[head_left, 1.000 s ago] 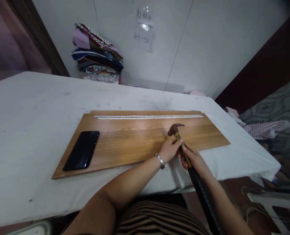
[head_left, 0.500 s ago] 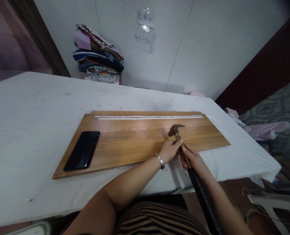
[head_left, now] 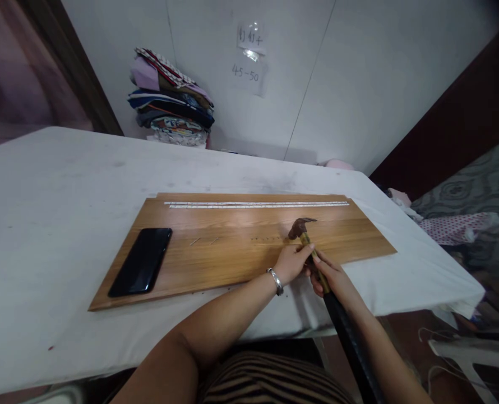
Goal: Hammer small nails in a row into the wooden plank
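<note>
A claw hammer [head_left: 303, 230] with a rusty head and a long dark handle is held over the right part of a wooden board [head_left: 224, 264]. My right hand [head_left: 331, 275] wraps round its handle below the head. My left hand [head_left: 294, 261], with a silver bracelet [head_left: 277, 281] at the wrist, is closed against the handle just under the head, thumb on it. Whether it also holds a nail is hidden. A row of small dark marks or nail heads [head_left: 266, 239] runs left of the hammer head. Two loose nails [head_left: 195, 242] lie farther left on the board.
A black phone [head_left: 142, 261] lies on the board's left end. Two white measuring strips [head_left: 258, 205] run along its far side. A white cloth [head_left: 64, 224] covers the table. Folded fabrics [head_left: 171, 101] are stacked at the wall, and a white plastic stool [head_left: 472, 359] stands lower right.
The whole view has shifted slightly, so the board and wall sit a little lower. Both hands and the hammer keep nearly the same place over the board.
</note>
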{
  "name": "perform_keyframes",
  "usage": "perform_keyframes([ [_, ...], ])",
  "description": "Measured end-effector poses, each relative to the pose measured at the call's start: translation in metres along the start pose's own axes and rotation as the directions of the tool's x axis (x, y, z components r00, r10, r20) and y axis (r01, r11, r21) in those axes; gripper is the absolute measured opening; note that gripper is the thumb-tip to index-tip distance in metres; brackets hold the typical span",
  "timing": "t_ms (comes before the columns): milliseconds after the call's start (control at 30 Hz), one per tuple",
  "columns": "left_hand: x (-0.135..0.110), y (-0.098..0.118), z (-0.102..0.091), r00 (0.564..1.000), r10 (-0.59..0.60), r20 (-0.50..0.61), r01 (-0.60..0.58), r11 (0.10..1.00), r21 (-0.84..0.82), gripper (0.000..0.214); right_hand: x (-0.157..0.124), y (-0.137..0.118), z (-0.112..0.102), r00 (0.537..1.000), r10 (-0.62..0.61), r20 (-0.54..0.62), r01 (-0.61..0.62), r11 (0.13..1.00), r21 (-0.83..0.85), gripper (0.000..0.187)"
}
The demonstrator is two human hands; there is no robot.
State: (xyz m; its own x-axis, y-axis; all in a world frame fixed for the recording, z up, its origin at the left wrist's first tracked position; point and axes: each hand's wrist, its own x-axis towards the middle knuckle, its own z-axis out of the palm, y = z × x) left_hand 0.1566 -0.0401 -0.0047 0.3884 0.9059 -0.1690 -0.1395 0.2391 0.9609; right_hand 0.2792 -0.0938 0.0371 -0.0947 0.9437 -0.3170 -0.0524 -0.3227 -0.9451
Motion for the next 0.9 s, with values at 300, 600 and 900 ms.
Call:
perform_keyframes([
  [300,-0.0010,0.0012,0.0001,1.000,-0.014,0.003,0.014,1.000,0.001,0.049,0.0019,0.0021,-0.0029,1.000,-0.003,0.021,0.003,1.000,-0.019,0.067],
  [600,0.0010,0.0005,-0.0006,1.000,-0.008,0.008,0.008,1.000,0.007,0.052,0.0015,-0.0002,0.0002,1.000,-0.014,0.007,0.014,1.000,-0.015,0.069],
  [900,-0.0012,0.0039,0.0007,1.000,-0.006,0.020,0.006,1.000,-0.019,0.051,-0.0007,0.0000,0.0021,0.999,-0.032,-0.024,0.032,0.999,-0.020,0.063],
])
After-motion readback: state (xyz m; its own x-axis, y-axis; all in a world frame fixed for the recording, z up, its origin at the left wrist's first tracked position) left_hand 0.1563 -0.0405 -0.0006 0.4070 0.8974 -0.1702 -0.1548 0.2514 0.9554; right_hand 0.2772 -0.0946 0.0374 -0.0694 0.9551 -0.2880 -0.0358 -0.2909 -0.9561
